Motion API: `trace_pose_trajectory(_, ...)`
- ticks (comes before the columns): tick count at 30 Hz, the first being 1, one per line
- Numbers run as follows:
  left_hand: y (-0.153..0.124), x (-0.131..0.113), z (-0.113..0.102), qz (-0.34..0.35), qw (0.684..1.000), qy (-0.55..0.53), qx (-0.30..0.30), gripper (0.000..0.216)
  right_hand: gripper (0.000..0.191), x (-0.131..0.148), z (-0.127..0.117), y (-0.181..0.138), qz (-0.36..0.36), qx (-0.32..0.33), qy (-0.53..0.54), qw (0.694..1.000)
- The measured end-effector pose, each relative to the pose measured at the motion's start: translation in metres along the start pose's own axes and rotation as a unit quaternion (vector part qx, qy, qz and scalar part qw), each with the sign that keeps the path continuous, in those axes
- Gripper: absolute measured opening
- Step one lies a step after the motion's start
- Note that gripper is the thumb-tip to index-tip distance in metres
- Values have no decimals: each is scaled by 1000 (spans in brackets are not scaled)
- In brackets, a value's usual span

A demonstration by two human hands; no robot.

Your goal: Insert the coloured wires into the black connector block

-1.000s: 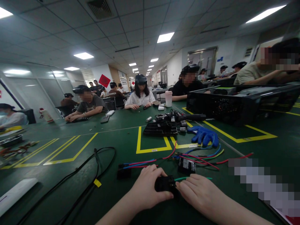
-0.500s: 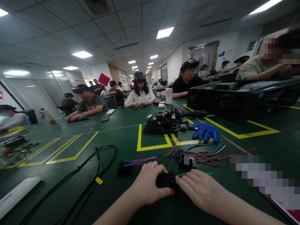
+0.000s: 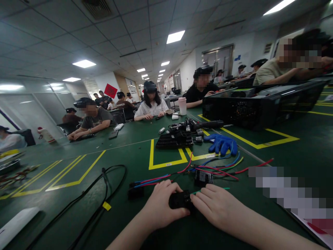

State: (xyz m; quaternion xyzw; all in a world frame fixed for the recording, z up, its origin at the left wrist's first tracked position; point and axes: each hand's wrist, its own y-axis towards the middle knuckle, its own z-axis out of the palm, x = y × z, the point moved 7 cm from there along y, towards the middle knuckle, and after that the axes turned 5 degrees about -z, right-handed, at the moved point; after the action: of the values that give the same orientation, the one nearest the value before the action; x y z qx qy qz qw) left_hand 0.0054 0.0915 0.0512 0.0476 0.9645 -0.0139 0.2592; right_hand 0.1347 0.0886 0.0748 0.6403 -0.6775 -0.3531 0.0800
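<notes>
My left hand (image 3: 165,201) is closed around a small black block (image 3: 179,199), thumb along the near side and fingers over the far side. At the block's right end, the fingertips of my right hand (image 3: 212,205) pinch a thin green wire (image 3: 225,188), whose free end sticks out past the knuckles. Where the wire meets the block is hidden by my fingers. Just beyond my left hand lies another black block (image 3: 135,192) with red and blue wires. A black part with a pale label (image 3: 203,177) sits past my right hand among red, blue and green wires (image 3: 226,170).
A black cable (image 3: 104,187) loops across the table's left side. Further back are blue gloves (image 3: 222,144), a pile of dark parts (image 3: 175,139) and a pink cup (image 3: 182,106). An open computer case (image 3: 234,109) stands at right. Several people sit around the table.
The whole view has shifted slightly, so things appear a little further left. Both hands keep their hold on the black block and the green wire.
</notes>
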Motion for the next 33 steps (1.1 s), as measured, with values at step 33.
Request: trace_pose_trajectory(33, -11, -11, 13, -3, 998, -43, 50, 43, 45, -79, 6, -21, 222, 20, 15, 975)
